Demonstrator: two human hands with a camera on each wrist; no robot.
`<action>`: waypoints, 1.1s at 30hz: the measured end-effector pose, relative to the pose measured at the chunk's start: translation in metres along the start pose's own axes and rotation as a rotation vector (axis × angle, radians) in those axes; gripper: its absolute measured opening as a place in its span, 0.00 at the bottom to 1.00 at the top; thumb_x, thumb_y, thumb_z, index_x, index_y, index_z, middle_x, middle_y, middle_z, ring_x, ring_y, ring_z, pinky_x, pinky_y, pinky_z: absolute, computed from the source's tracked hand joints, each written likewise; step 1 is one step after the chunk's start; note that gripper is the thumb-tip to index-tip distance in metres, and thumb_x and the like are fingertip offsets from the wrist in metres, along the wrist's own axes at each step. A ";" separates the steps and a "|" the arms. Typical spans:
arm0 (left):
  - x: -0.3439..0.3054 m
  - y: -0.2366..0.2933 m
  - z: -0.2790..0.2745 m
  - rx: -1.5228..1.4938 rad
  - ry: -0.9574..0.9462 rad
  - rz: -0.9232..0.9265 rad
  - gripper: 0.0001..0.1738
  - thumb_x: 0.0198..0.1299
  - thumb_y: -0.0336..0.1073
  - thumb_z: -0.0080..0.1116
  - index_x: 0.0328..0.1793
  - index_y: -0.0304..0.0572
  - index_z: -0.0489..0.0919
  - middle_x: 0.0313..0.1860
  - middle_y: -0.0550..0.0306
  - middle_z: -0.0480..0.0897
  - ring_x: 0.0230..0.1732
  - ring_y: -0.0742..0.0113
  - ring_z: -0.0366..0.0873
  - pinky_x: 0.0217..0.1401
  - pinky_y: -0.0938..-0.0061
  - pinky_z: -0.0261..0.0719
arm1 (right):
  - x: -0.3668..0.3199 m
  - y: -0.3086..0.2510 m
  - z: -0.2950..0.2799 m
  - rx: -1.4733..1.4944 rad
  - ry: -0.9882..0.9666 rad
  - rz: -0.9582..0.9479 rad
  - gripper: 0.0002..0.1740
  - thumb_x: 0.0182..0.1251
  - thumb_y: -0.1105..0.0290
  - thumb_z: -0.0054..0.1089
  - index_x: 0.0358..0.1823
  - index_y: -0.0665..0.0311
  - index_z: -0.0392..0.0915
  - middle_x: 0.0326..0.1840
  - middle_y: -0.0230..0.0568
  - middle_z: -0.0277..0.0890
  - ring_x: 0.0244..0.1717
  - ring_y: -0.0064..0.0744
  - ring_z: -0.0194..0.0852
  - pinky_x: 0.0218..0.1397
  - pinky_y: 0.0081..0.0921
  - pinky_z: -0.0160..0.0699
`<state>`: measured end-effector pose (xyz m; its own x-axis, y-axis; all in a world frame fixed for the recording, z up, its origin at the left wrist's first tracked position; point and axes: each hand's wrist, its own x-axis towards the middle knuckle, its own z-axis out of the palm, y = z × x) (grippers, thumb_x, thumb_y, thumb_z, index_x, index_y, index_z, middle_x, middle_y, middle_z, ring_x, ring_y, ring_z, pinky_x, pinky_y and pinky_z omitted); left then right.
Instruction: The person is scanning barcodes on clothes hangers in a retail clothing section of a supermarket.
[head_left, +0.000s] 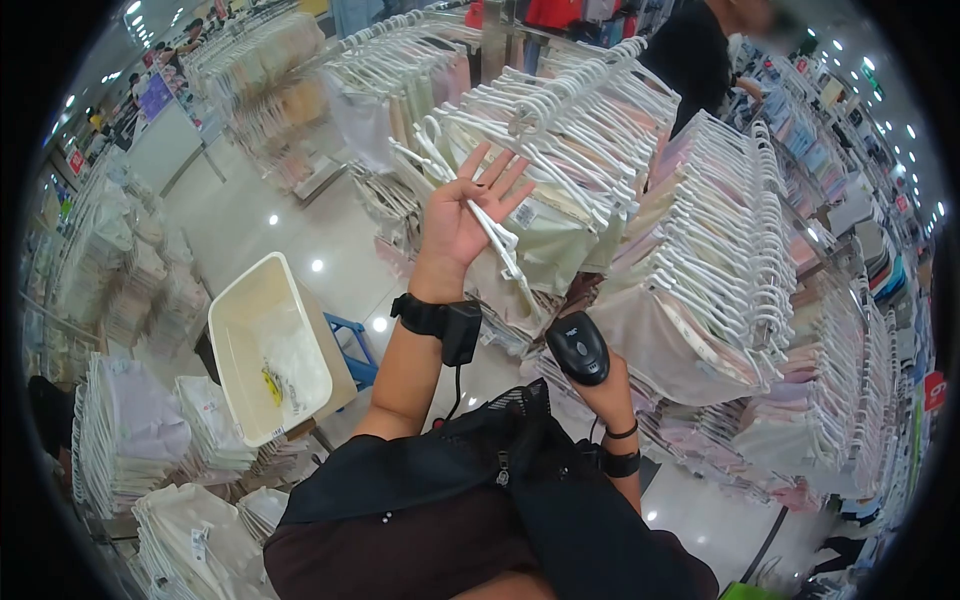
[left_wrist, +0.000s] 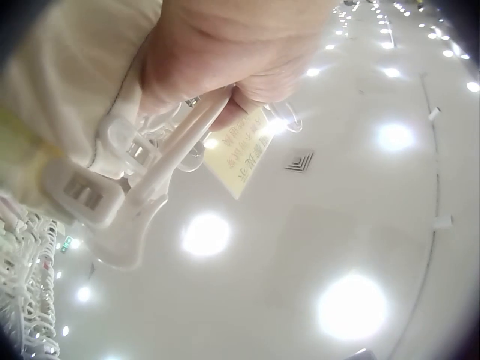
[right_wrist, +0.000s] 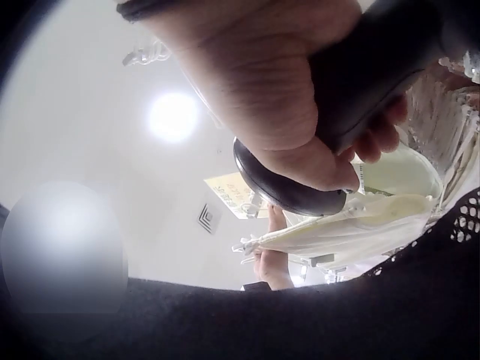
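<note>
My left hand (head_left: 450, 225), palm up with its fingers spread, holds a white clip hanger (head_left: 507, 250) under its thumb. In the left wrist view, the hanger (left_wrist: 176, 142) has plastic clips beside a cream garment (left_wrist: 67, 67). A pale green garment (head_left: 560, 245) hangs on the rack just past the fingers, with a small barcode tag (head_left: 524, 213) near the fingertips. Lower and to the right, my right hand (head_left: 608, 392) grips a black handheld barcode scanner (head_left: 578, 348). Its fingers wrap the handle (right_wrist: 375, 71) in the right wrist view.
Racks packed with pale garments on white hangers (head_left: 700, 240) fill the front and right. A cream plastic bin (head_left: 228, 320) with a few small items inside stands at left on a blue frame (head_left: 352, 350). A person in black (head_left: 690, 60) stands behind the racks.
</note>
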<state>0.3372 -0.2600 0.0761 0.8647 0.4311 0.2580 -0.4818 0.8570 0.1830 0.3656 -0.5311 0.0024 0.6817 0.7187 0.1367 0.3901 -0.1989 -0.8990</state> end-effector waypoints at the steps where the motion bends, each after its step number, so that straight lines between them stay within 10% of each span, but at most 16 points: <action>1: 0.000 0.001 0.001 0.010 0.013 -0.009 0.42 0.41 0.18 0.37 0.68 0.33 0.45 0.68 0.36 0.48 0.70 0.41 0.43 0.70 0.44 0.43 | -0.001 0.001 0.000 0.001 0.003 0.003 0.23 0.41 0.76 0.64 0.44 0.69 0.73 0.36 0.47 0.77 0.37 0.34 0.77 0.42 0.25 0.72; 10: -0.017 0.034 0.001 0.044 -0.009 0.037 0.25 0.51 0.22 0.43 0.59 0.34 0.62 0.45 0.50 0.69 0.41 0.67 0.68 0.49 0.66 0.69 | 0.000 -0.012 0.000 0.026 -0.066 -0.071 0.24 0.40 0.76 0.64 0.44 0.70 0.73 0.37 0.46 0.77 0.38 0.31 0.76 0.45 0.25 0.71; 22: -0.081 0.079 -0.020 0.032 0.082 -0.062 0.22 0.52 0.18 0.46 0.57 0.26 0.63 0.44 0.51 0.67 0.26 0.78 0.59 0.15 0.91 0.57 | 0.024 -0.010 0.012 0.080 -0.189 -0.096 0.20 0.40 0.76 0.65 0.40 0.70 0.74 0.33 0.43 0.77 0.34 0.28 0.74 0.42 0.23 0.70; 27: -0.064 0.056 -0.022 0.090 0.159 -0.002 0.21 0.58 0.28 0.51 0.56 0.28 0.64 0.41 0.49 0.70 0.27 0.78 0.63 0.17 0.90 0.63 | 0.026 -0.015 0.014 0.111 -0.155 -0.094 0.21 0.39 0.76 0.64 0.40 0.70 0.73 0.34 0.43 0.77 0.34 0.27 0.73 0.42 0.23 0.70; 31: -0.030 0.029 -0.018 0.209 0.087 -0.017 0.23 0.64 0.39 0.43 0.60 0.31 0.61 0.62 0.37 0.62 0.59 0.55 0.66 0.56 0.71 0.73 | 0.019 -0.009 0.008 0.119 -0.131 -0.099 0.22 0.39 0.76 0.65 0.41 0.70 0.74 0.34 0.42 0.77 0.34 0.27 0.74 0.42 0.23 0.70; 33: -0.015 0.018 -0.022 0.250 0.014 -0.004 0.28 0.64 0.44 0.41 0.64 0.33 0.56 0.66 0.34 0.54 0.67 0.46 0.54 0.69 0.60 0.55 | 0.015 -0.008 0.005 0.113 -0.106 -0.103 0.22 0.39 0.76 0.66 0.41 0.70 0.74 0.34 0.42 0.77 0.34 0.27 0.74 0.41 0.23 0.71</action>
<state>0.3189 -0.2450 0.0544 0.8677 0.4329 0.2443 -0.4970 0.7630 0.4133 0.3694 -0.5157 0.0093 0.5702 0.7989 0.1913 0.3781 -0.0485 -0.9245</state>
